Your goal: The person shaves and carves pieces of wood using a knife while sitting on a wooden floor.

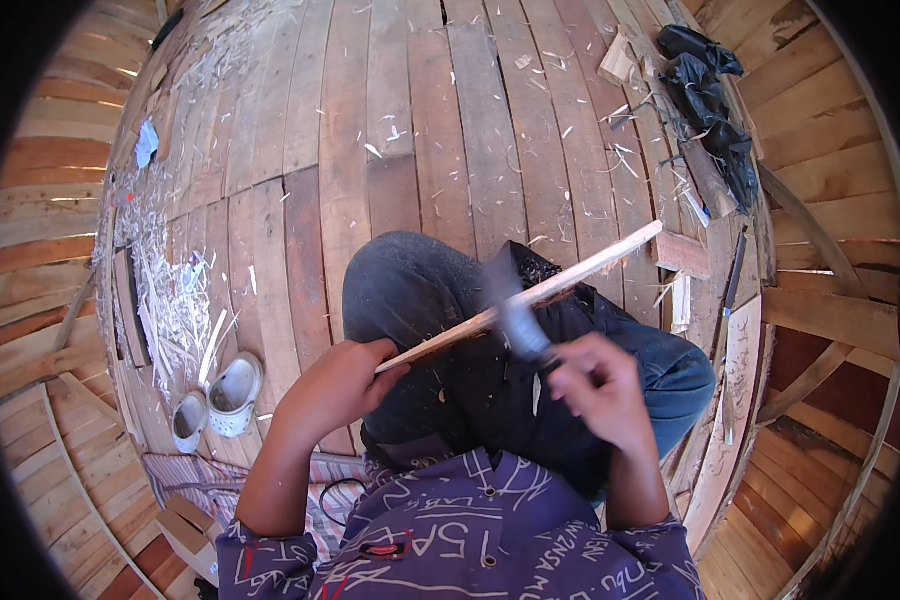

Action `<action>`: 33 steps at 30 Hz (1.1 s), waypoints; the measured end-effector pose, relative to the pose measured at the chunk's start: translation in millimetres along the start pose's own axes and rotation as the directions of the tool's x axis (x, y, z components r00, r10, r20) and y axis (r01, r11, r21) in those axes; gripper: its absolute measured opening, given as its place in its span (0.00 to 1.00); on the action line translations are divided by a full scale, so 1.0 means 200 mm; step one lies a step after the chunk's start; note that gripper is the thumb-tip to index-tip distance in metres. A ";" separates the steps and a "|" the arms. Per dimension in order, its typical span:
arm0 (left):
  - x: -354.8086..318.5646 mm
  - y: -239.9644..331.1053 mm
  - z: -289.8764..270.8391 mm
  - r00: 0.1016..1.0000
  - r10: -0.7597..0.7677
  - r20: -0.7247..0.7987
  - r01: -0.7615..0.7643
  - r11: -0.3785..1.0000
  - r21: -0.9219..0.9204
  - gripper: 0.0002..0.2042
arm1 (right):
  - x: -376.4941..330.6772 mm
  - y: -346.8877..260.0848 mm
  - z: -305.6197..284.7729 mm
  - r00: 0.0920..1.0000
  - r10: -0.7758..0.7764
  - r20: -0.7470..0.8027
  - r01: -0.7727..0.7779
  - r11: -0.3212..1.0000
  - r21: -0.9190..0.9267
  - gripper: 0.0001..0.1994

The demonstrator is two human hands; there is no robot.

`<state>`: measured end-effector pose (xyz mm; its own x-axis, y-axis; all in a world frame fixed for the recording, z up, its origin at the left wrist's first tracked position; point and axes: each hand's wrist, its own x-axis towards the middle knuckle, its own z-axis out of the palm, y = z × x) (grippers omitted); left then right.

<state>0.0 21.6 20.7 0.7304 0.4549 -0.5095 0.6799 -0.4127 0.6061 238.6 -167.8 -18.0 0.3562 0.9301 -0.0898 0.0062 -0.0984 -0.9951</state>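
Across my lap runs a long, pale wooden stick [600,258], slanting up to the right. My left hand [342,392] is closed round its lower left end. My right hand [600,388] grips the dark handle of a broad-bladed knife [522,330], whose grey blade is smeared by motion. That blade crosses the middle of the stick; whether it touches the wood I cannot tell. Dark cloth and small chips lie under the stick, over my crossed legs [410,280] in blue jeans.
Wood shavings [170,290] are heaped on the plank floor [390,120] at the left. Grey clogs [235,395] stand near a striped cloth [185,470]. At the right are wood blocks [682,255], a dark rod [737,268] and black plastic bags [705,95]. A cardboard box [185,530] sits lower left.
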 end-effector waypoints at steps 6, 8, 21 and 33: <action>0.00 -0.01 0.01 1.000 0.011 -0.025 -0.012 1.000 -0.021 0.12 | 0.01 -0.05 0.00 0.964 0.266 -0.022 -0.262 0.959 0.104 0.08; 0.00 -0.02 0.02 1.000 0.007 -0.015 -0.008 1.000 -0.023 0.11 | 0.02 -0.05 -0.05 0.958 0.235 -0.162 -0.226 0.972 0.068 0.09; 0.00 0.00 0.00 1.000 -0.008 -0.003 0.008 1.000 -0.024 0.12 | 0.04 -0.06 -0.03 0.976 0.211 -0.057 -0.212 0.977 -0.013 0.08; 0.02 0.00 0.01 1.000 0.000 0.014 0.000 1.000 -0.028 0.11 | 0.06 -0.06 -0.05 0.925 0.307 -0.224 -0.263 0.943 0.205 0.09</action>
<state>2.0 21.8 17.6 0.7312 0.4435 -0.5184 0.6782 -0.3901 0.6228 251.8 -158.5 -7.2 0.5411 0.7506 -0.3793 -0.2798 -0.2647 -0.9229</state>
